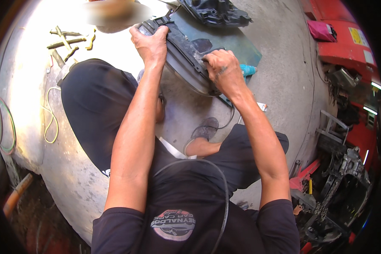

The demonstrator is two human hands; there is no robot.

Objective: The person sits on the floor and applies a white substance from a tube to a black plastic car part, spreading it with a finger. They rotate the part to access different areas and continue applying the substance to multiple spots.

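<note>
A car headlight (184, 59) with a dark, dusty housing is held up in front of me, slanting from upper left to lower right. My left hand (151, 44) is closed around its upper left end, thumb on top of the housing. At the other end, my right hand (224, 70) grips the edge with curled fingers; what lies under them is hidden. A second black headlight housing (216, 12) rests just beyond, on a greenish flat sheet (237, 44). Part of a teal tool (248, 70) shows beside my right hand, its kind mostly hidden.
Several hammers and hand tools (67, 41) lie on the concrete floor at the far left. A yellow cord (51, 122) and a coiled hose (3, 127) are nearer. Dark metal parts (343, 186) and a red vehicle or cabinet (347, 55) line the right side.
</note>
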